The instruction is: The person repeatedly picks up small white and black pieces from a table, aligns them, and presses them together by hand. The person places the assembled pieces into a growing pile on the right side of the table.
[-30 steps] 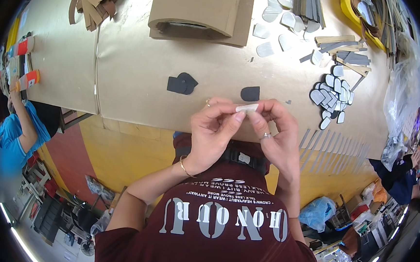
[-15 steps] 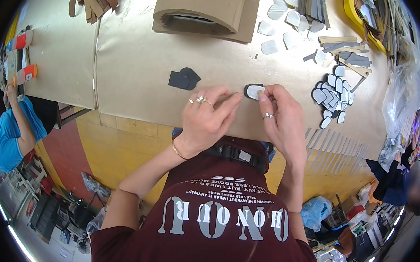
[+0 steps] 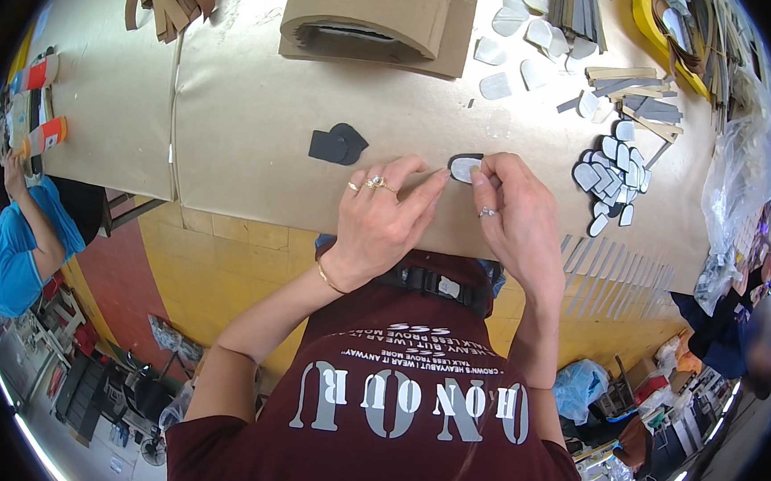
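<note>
From afar I saw the white patch [image 3: 465, 170] atop the black patch [image 3: 455, 159], long axis sideways, rounded end left. The right hand [image 3: 522, 207], nearer, pinched its right end; the left hand [image 3: 382, 209], fingers loosely spread, sat just left of the black patch.

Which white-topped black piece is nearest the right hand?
The lone piece partly under the right hand; the others lie in the heap farther right.
</note>
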`<state>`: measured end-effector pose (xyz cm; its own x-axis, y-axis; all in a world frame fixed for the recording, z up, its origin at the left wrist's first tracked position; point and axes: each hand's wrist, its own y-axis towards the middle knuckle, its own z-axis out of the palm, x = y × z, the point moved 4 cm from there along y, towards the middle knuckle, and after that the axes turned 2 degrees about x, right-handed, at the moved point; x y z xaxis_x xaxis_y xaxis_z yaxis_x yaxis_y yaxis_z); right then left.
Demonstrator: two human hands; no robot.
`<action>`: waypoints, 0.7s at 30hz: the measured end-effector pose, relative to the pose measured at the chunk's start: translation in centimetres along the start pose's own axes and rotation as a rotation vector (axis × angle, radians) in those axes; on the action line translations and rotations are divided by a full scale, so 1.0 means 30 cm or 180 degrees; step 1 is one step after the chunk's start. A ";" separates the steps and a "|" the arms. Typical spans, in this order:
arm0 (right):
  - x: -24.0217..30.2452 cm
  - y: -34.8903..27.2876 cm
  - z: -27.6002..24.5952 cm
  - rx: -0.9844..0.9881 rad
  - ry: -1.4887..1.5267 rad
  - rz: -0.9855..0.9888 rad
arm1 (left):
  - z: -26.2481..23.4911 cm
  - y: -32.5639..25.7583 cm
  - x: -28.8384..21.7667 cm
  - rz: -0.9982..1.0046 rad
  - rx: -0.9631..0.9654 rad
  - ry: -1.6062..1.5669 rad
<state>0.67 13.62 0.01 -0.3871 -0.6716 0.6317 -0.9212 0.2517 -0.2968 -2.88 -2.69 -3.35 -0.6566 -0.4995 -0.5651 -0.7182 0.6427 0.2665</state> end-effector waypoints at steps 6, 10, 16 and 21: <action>0.000 0.000 0.002 -0.0016 -0.0071 -0.0045 | -0.001 0.000 -0.001 -0.0026 -0.0001 -0.0023; 0.001 0.001 0.005 -0.0029 -0.0066 -0.0019 | 0.000 0.003 -0.001 -0.0061 0.0002 -0.0074; 0.003 0.002 0.007 -0.0041 -0.0105 -0.0013 | -0.001 0.007 -0.008 -0.0035 0.0203 0.0118; 0.003 0.004 0.009 -0.0102 -0.0181 -0.0036 | 0.002 0.011 -0.015 0.0076 0.0264 0.0316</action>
<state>0.53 13.40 -0.15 -0.3745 -0.7128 0.5930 -0.9266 0.2655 -0.2662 -2.82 -2.22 -3.07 -0.6959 -0.5358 -0.4782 -0.6833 0.6989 0.2112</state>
